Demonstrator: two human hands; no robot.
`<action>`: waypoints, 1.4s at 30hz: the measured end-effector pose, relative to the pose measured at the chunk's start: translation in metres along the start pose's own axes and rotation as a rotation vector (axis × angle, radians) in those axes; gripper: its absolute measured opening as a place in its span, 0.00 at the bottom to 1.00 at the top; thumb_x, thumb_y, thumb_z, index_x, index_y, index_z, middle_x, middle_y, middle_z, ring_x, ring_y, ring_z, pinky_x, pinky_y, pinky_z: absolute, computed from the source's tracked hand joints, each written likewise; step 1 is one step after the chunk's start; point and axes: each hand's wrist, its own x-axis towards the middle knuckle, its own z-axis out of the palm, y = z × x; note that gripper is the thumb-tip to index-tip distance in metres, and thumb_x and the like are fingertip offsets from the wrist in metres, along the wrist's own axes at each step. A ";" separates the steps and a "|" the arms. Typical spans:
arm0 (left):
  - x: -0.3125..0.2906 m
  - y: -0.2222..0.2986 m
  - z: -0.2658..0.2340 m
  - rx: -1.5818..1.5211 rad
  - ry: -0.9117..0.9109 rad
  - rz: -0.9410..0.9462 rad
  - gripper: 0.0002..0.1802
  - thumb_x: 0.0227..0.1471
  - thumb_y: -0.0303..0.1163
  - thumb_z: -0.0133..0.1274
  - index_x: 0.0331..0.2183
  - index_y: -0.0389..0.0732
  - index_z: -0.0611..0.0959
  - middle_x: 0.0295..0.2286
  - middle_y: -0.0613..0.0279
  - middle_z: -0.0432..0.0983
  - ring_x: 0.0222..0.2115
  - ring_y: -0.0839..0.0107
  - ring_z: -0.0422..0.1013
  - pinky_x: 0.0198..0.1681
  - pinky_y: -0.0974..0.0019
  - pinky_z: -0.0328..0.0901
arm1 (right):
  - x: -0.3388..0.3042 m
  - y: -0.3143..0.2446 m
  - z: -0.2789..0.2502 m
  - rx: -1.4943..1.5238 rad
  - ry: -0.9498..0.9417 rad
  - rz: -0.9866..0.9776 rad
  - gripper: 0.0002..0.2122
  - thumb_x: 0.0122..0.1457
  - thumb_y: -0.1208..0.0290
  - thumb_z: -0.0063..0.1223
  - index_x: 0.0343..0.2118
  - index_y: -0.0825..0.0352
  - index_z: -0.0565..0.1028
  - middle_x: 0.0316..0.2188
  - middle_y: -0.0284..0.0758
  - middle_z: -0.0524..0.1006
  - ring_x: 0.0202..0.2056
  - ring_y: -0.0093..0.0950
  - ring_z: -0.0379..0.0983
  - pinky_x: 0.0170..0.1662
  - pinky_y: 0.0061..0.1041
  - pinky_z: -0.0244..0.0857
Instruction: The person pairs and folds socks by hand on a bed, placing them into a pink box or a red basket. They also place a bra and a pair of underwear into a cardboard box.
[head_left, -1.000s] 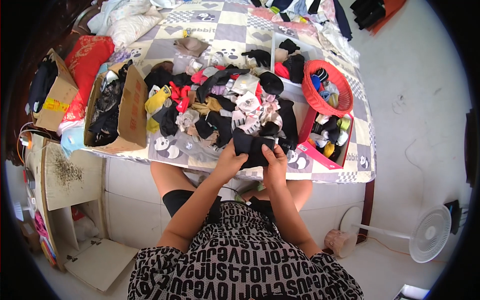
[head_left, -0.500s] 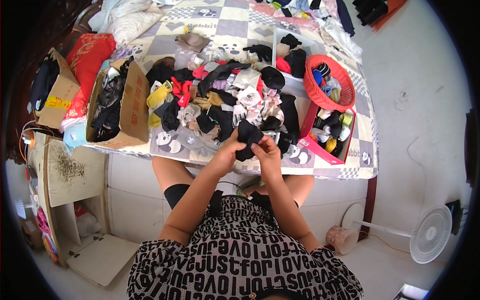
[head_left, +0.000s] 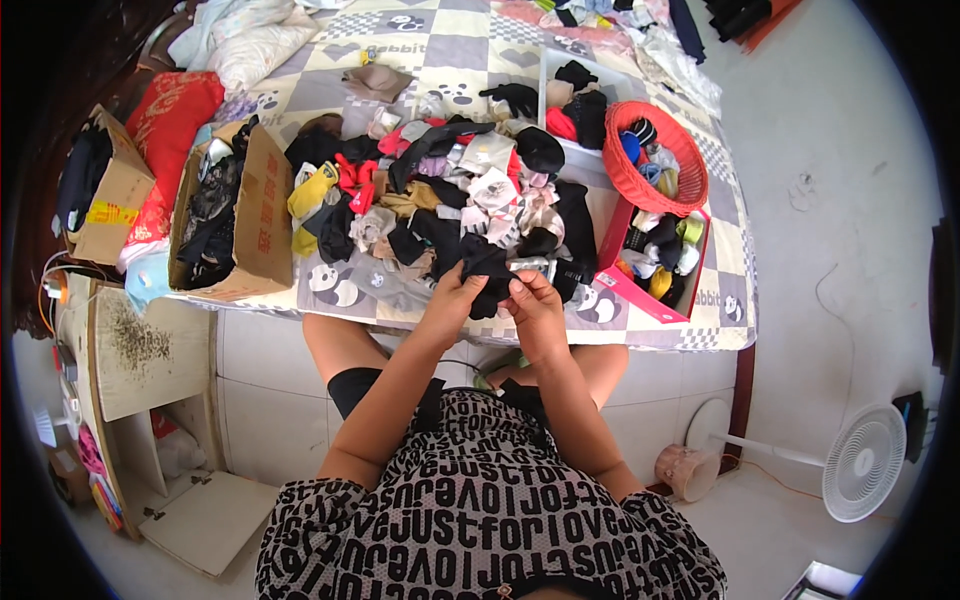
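Between my hands, at the bed's near edge, a black sock (head_left: 487, 268) is stretched out. My left hand (head_left: 455, 302) pinches its left side with thumb and fingers. Its right side is gripped by my right hand (head_left: 538, 308), thumb on top. Just beyond lies a loose heap of socks (head_left: 490, 192) in black, white, red, yellow and beige, some of it hidden behind the held one. To the right, a pink-red box (head_left: 640, 298) holds several rolled socks, and a red woven basket (head_left: 690, 200) with more of them overlaps its far end.
A white bin (head_left: 590, 160) with dark and red pieces stands behind the basket. At left are two cardboard boxes (head_left: 262, 215) of dark clothing and a red cushion (head_left: 180, 100). A brown cloth (head_left: 378, 82) lies farther back. A white fan (head_left: 865, 462) stands on the floor at right.
The black sock has been spread wider and flatter between my hands. Both hands keep hold of it, with the right fingers shifted slightly. The view has tilted a little.
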 end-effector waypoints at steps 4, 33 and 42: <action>0.009 -0.010 -0.005 0.574 0.105 0.223 0.17 0.54 0.31 0.44 0.45 0.34 0.70 0.37 0.57 0.73 0.37 0.67 0.69 0.41 0.68 0.62 | -0.001 0.005 -0.001 -0.150 0.025 -0.128 0.02 0.56 0.75 0.49 0.32 0.64 0.69 0.27 0.26 0.71 0.28 0.16 0.66 0.35 0.16 0.63; -0.017 -0.031 0.018 -0.301 -0.308 -0.287 0.21 0.35 0.17 0.50 0.39 0.31 0.75 0.35 0.59 0.74 0.38 0.67 0.70 0.45 0.67 0.62 | 0.011 -0.019 -0.030 -0.157 0.085 0.140 0.11 0.55 0.64 0.54 0.23 0.65 0.72 0.19 0.22 0.67 0.22 0.12 0.59 0.26 0.13 0.55; -0.018 -0.061 -0.003 -0.278 -0.195 -0.266 0.27 0.39 0.20 0.52 0.46 0.36 0.70 0.44 0.60 0.69 0.45 0.64 0.66 0.50 0.58 0.60 | 0.014 0.020 -0.041 -0.560 0.225 -0.175 0.14 0.57 0.64 0.49 0.23 0.73 0.71 0.15 0.30 0.65 0.20 0.17 0.58 0.25 0.20 0.55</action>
